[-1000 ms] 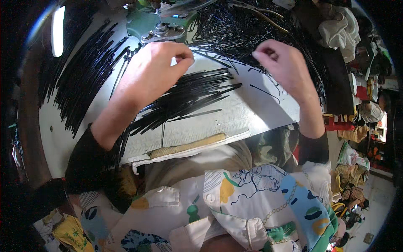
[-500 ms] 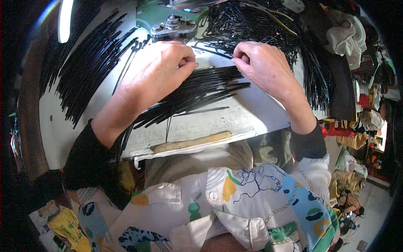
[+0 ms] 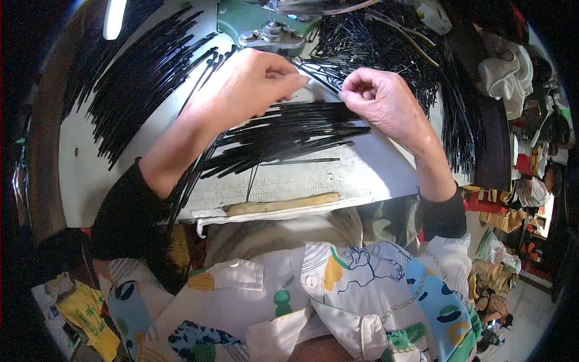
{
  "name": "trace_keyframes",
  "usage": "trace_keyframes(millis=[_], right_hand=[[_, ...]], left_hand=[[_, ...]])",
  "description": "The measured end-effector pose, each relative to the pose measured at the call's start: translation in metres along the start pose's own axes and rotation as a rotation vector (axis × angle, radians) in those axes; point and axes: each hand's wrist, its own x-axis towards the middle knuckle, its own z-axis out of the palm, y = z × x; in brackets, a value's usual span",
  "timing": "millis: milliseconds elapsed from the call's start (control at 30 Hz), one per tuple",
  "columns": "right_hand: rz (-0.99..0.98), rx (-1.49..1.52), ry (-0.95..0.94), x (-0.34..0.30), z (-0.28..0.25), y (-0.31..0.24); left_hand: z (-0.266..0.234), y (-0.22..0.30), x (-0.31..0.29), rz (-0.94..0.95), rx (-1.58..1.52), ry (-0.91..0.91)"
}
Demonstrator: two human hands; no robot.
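My left hand point(image 3: 262, 84) is raised over the white work surface point(image 3: 313, 178), its thumb and forefinger pinched together. Facing it, my right hand point(image 3: 389, 99) also has thumb and forefinger closed. A black strip point(image 3: 321, 75) runs up to its fingertips, but I cannot tell whether it is gripped. Anything in the left pinch is too small to make out. Just below both hands lies a loose bundle of thin black strips point(image 3: 289, 130). Beyond them stands a green machine point(image 3: 232, 18) with a metal fitting point(image 3: 272, 34).
More black strips point(image 3: 142, 78) spread at the left; a tangled heap of black pieces point(image 3: 374, 45) fills the back right. Along the near edge are ruler markings and a tan strip point(image 3: 280, 204). White cloth point(image 3: 505, 72) hangs beyond the right edge.
The view has shifted slightly, moving the table things rightward. My left fingertips have moved right, narrowing the gap to my right hand. The right hand has turned, its curled fingers showing more.
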Motion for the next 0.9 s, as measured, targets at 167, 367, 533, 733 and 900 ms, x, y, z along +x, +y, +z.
trace_keyframes(millis=[167, 367, 533, 733, 900], right_hand=[[-0.007, 0.153, -0.023, 0.007, 0.012, -0.007], [-0.012, 0.399, 0.041, 0.012, 0.014, -0.009], [0.107, 0.664, 0.064, 0.013, 0.011, -0.005], [0.089, 0.727, 0.105, 0.014, 0.013, -0.010], [0.018, 0.757, 0.127, 0.016, 0.015, -0.014]], left_hand=[[-0.002, -0.005, 0.004, -0.155, -0.346, -0.009], [-0.003, -0.019, 0.008, -0.058, -0.603, 0.168], [-0.007, -0.013, -0.002, -0.058, -0.616, 0.218], [-0.013, -0.020, -0.009, -0.080, -0.242, 0.064], [-0.006, -0.018, -0.007, 0.177, 0.170, 0.068]])
